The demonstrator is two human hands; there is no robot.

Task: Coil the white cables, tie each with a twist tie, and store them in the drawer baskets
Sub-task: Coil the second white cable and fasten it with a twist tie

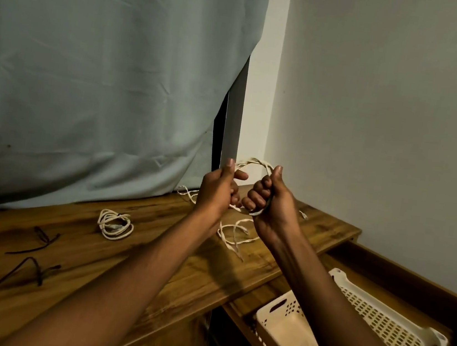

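My left hand (217,190) and my right hand (271,200) are raised side by side above the wooden table (169,263). Both grip the same white cable (254,163), whose loop arches between my thumbs. Its loose end (235,236) hangs down onto the table below my hands. A second white cable (114,224) lies coiled on the table to the left. Dark twist ties (38,240) lie near the table's left front. Two cream perforated baskets (393,325) (285,325) sit in the open drawer at the lower right.
A grey curtain (104,69) hangs behind the table and touches its back edge. A plain wall stands to the right. The drawer's wooden rim (411,272) juts out beside the table's right end.
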